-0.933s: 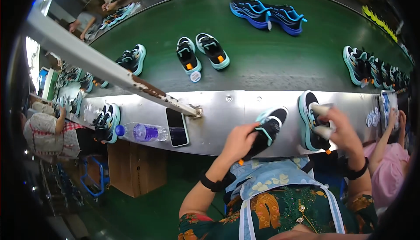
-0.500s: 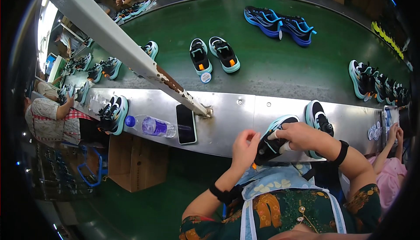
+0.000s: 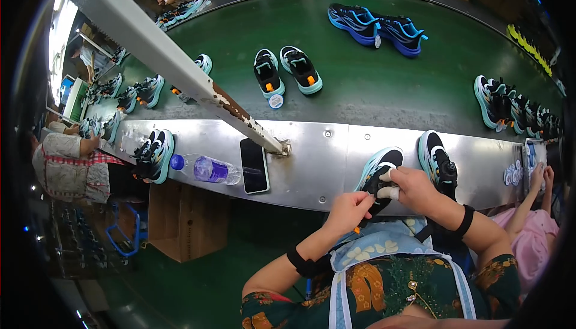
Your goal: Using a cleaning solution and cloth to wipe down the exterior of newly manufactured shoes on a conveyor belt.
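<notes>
A black running shoe with a white and mint sole lies on the metal ledge in front of me, its toe pointing away. Over its laces, my left hand is closed in a pinch; whatever is between its fingertips is too small to name. My right hand, with pale covers on two fingertips, curls over the same shoe from the right, its fingertips close to the left hand's. What it grips, if anything, is hidden. Just beyond the right hand stands the matching shoe, apart from both hands.
Left on the ledge are a phone, a water bottle and upright shoes. A slanted post meets the ledge. The green belt carries a mint pair and a blue pair. Co-workers sit on both sides.
My left hand has moved right and down, closing from spread fingers to a pinch beside the right hand. The right hand has shifted slightly, showing more of the shoe's toe.
</notes>
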Tool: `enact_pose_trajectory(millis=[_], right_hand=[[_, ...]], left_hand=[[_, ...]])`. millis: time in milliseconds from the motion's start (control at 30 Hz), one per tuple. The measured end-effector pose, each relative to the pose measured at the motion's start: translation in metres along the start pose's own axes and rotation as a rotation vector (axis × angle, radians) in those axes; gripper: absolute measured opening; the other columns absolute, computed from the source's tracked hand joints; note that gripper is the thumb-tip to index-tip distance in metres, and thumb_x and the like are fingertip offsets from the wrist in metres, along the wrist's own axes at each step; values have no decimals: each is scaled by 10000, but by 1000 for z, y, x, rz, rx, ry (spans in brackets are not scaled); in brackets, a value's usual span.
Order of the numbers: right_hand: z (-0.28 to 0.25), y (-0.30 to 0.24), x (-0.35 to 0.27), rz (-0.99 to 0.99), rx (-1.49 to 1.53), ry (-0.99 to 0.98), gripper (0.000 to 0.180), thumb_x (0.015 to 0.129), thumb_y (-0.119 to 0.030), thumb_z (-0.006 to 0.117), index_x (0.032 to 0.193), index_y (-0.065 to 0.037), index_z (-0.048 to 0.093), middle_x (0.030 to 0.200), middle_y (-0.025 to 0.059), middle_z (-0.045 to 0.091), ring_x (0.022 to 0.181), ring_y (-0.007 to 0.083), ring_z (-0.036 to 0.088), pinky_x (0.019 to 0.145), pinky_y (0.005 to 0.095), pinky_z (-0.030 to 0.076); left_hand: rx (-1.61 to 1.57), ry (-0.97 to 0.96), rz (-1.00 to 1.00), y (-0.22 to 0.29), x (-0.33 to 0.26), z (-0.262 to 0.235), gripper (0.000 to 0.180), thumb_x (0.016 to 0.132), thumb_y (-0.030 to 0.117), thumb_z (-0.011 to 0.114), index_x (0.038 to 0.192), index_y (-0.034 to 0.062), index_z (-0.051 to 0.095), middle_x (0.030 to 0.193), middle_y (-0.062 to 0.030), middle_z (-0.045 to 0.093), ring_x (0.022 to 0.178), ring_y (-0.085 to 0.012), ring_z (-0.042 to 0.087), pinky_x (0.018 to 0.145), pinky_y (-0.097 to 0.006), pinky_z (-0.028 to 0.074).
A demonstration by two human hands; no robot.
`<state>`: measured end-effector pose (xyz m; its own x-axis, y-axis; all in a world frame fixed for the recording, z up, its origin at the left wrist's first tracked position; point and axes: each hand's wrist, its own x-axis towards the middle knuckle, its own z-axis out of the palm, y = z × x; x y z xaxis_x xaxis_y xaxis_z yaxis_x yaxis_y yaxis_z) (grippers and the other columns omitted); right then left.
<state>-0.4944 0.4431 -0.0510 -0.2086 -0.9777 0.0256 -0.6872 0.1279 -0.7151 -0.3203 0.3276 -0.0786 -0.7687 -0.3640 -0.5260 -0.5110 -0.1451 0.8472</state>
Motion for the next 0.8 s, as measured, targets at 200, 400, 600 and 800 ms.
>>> enact_pose_trajectory(millis=[200, 400, 600, 800], right_hand=[[-2, 5, -3, -49, 85, 17, 277, 786, -208, 728, 1012, -63, 658, 751, 146, 585, 719, 341, 586, 665, 399, 477], [-13, 2, -4, 62, 94, -27, 265, 770, -213, 734, 981, -73, 653, 773, 133, 590, 725, 333, 574, 674, 406, 461], [-5, 2, -14, -4, -229, -3, 394, 765, -200, 749, 1133, -99, 653, 780, 132, 578, 821, 293, 559, 714, 366, 449], [1, 2, -17, 42, 51, 81, 268, 749, -261, 748, 920, -91, 632, 768, 99, 587, 725, 325, 561, 671, 406, 425]], left_hand=[[-289, -32, -238, 18, -2, 7, 397, 930, 390, 588, 923, 11, 705, 690, -67, 661, 525, -73, 510, 507, -238, 396], [-162, -46, -108, 9, -3, 11, 377, 929, 373, 598, 899, 11, 696, 698, -54, 656, 560, -63, 521, 521, -235, 398], [-53, -49, -60, 9, -12, 21, 260, 926, 257, 606, 906, 10, 685, 699, -15, 652, 672, -58, 594, 591, -229, 443], [143, -17, -27, 15, -10, 24, 240, 927, 240, 597, 908, 18, 686, 707, -33, 664, 645, -63, 575, 564, -247, 442]])
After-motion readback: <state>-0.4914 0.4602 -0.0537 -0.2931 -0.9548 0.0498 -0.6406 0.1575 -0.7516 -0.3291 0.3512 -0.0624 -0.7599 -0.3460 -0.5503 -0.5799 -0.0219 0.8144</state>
